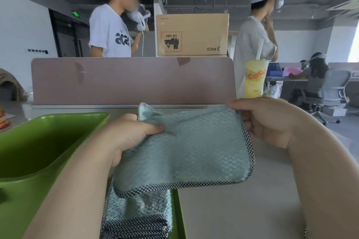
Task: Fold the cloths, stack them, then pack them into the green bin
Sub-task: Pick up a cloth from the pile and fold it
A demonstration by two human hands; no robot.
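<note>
I hold a light blue cloth (194, 149) with a black-and-white checked border up above the table. My left hand (126, 134) pinches its upper left corner between thumb and fingers. My right hand (268, 120) grips its upper right edge. The cloth hangs spread between both hands. Below it, a stack of folded blue cloths (138, 211) lies at the bottom centre, on a green surface. The green bin (38, 141) stands at the left, its inside showing nothing.
A pink desk divider (134, 79) runs across the back of the table. A yellow drink cup (254, 77) stands at its right end. A cardboard box (192, 35) sits behind the divider. People stand and sit beyond it.
</note>
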